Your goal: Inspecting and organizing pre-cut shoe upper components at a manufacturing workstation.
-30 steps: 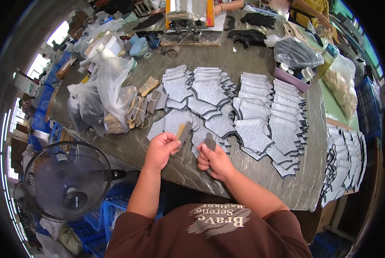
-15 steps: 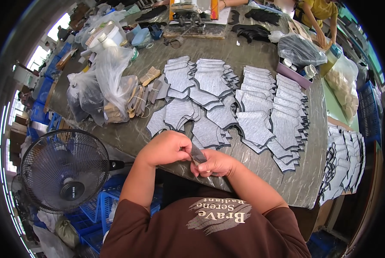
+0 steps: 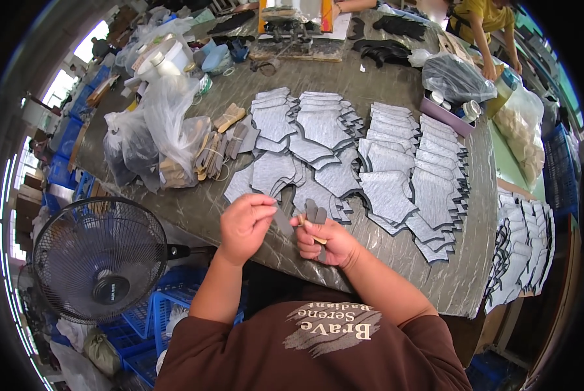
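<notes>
The bench [image 3: 396,260] carries rows of grey cut pieces [image 3: 383,163] beyond both hands. At its near edge the right hand [image 3: 328,242] is clenched on a small bundle of grey strips [image 3: 315,212] standing upright. The left hand [image 3: 245,225], just beside it, pinches 1 strip [image 3: 283,221] slanting toward the bundle.

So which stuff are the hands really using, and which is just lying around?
In use:
- left hand, pinching a small grey strip
- right hand, holding more grey strips
- grey cut pieces spread just ahead

Lying about:
- plastic bags
- fan
- black pieces
</notes>
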{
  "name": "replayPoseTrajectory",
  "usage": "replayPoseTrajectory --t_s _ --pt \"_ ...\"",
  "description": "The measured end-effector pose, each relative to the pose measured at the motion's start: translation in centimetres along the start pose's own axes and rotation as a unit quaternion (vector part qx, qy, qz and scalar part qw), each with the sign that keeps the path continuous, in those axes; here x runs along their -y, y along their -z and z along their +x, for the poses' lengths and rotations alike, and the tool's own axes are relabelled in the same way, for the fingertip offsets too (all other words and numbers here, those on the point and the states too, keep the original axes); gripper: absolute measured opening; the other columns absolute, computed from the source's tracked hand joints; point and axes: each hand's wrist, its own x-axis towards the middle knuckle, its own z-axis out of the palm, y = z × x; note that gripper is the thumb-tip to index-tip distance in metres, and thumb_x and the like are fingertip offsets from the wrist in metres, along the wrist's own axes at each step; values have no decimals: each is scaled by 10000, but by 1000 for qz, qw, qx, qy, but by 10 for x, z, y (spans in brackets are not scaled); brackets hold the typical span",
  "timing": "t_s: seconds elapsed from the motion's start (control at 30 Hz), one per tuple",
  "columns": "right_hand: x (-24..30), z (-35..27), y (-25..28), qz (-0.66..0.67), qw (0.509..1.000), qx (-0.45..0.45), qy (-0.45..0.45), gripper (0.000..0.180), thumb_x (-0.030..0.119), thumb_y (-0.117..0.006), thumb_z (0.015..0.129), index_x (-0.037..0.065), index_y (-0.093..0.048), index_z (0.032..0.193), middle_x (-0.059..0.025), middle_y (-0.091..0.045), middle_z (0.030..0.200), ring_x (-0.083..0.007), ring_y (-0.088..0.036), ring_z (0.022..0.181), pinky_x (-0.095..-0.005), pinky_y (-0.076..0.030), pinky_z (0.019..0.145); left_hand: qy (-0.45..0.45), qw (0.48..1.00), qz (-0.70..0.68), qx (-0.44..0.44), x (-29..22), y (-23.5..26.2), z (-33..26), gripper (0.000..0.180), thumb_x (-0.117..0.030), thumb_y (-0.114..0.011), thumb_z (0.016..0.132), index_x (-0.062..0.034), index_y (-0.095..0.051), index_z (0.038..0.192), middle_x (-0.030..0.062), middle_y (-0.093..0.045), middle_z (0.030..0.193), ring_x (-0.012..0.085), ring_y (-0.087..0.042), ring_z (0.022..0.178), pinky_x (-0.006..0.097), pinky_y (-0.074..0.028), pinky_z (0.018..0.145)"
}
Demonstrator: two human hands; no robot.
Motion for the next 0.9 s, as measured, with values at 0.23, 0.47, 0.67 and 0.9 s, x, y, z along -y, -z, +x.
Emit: replayPoseTrajectory --t_s 0.23,0.47,0.67,0.9 --pt "-2 -2 -4 64 998 30 -1 250 279 -452 964 57 -535 884 -31 -445 628 -112 -376 491 -249 -327 475 -14 1000 -3 -21 -10 -24 -24 222 102 -632 711 -1 -639 908 146 -639 1008 276 -638 902 325 -512 769" --pt "-3 -4 1 21 995 93 -15 297 293 -452 962 58 -546 807 -46 -477 661 -118 -391 491 -256 -323 475 44 994 -97 -20 -17 -39 -32 179 85 -662 721 33 -623 888 165 -608 971 247 -618 871 294 -504 731" --pt "-6 -8 -2 -45 995 74 -43 394 375 -453 949 62 -495 714 -28 -423 602 -108 -370 460 -250 -308 447 285 850 -443 3 -10 -41 -33 509 149 -640 713 34 -510 1192 102 -568 1055 177 -565 984 292 -480 848" --pt "-9 -6 -9 -25 989 127 -71 422 401 -430 955 66 -490 706 -13 -396 583 -82 -359 461 -228 -283 441 239 810 -536 1 2 -40 -42 265 121 -666 720 0 -610 949 70 -592 932 128 -579 858 242 -489 747"
